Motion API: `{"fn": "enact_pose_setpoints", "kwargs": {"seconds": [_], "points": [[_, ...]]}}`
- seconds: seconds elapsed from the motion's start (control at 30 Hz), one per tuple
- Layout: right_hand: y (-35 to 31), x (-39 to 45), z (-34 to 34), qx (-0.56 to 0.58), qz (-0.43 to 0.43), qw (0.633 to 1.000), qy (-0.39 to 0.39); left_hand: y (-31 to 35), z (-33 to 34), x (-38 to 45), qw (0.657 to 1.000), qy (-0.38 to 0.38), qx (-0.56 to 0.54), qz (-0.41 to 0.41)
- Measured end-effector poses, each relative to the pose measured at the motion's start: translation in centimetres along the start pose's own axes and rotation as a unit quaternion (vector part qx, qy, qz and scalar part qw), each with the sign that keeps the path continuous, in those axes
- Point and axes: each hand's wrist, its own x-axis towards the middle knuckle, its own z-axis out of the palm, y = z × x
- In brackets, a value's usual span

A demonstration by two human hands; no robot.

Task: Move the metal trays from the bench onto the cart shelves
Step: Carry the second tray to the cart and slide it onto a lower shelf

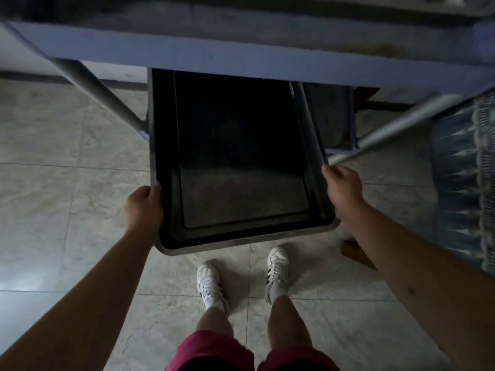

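- One tray point(241, 156) is in view, held out level in front of the person, its far end reaching under the grey-blue edge of a shelf point(241, 60).
- Two hands are on it: the left hand point(144, 207) grasps the left rim near the front corner, fingers curled over the edge; the right hand point(342, 188) grasps the right rim, thumb on top.
- The tray is rectangular and shallow, dark inside with a flat base set off by a raised border, rounded corners and a paler metal lip along the near edge.
- A second rim seems to run along the right side, so it may be two trays stacked; the light is too dim to tell.
- Two metal tubes slope down from the shelf, one point(99, 95) at the left, one point(401, 124) at the right.
- Two white shoes point(277, 266) with dark stripes stand on pale floor tiles point(67, 210) below the tray, and red shorts point(214, 352) show at the bottom.
- One patterned blue cloth point(466, 183) hangs at the far right.
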Motion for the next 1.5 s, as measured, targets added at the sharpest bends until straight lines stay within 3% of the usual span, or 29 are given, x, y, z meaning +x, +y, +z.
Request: {"fn": "enact_pose_setpoints", "kwargs": {"seconds": [0.33,0.53,0.73,1.03,1.2,1.23,1.3,1.37,1.4,1.47,1.5], "points": [[1.9,11.7,5.8,0.007,-0.059,0.998,0.013,-0.9,7.7,7.3,0.998,0.037,-0.046,0.023],[2.8,13.0,7.2,0.027,-0.067,0.997,-0.011,-2.2,9.3,8.1,0.996,0.037,-0.074,0.021],[2.6,15.4,5.7,0.052,-0.073,0.995,-0.047,-2.4,12.0,6.1,0.983,0.005,-0.182,-0.022],[-1.3,21.7,4.5,-0.099,-0.185,0.976,-0.062,-1.1,16.6,2.1,0.942,0.007,-0.325,-0.085],[-3.2,23.3,4.3,-0.211,-0.207,0.953,-0.067,-0.5,18.2,1.0,0.941,0.057,-0.321,-0.093],[-2.9,22.9,4.0,-0.258,-0.2,0.944,-0.053,-0.4,18.4,0.8,0.939,0.062,-0.324,-0.101],[-1.2,20.2,3.6,-0.297,-0.189,0.934,0.059,-0.2,18.8,0.5,0.936,0.071,-0.325,-0.116],[1.8,15.1,4.2,-0.189,-0.185,0.949,0.169,0.5,19.3,-0.1,0.932,0.074,-0.331,-0.127],[3.5,12.4,4.8,-0.11,-0.165,0.963,0.18,1.0,19.8,-0.5,0.928,0.073,-0.343,-0.13],[6.7,7.9,6.0,0.073,-0.055,0.992,0.086,1.7,20.9,-1.6,0.917,0.078,-0.368,-0.133],[7.7,6.4,6.6,0.155,0.006,0.988,0.02,2.1,21.4,-2.0,0.912,0.081,-0.381,-0.133]]}}
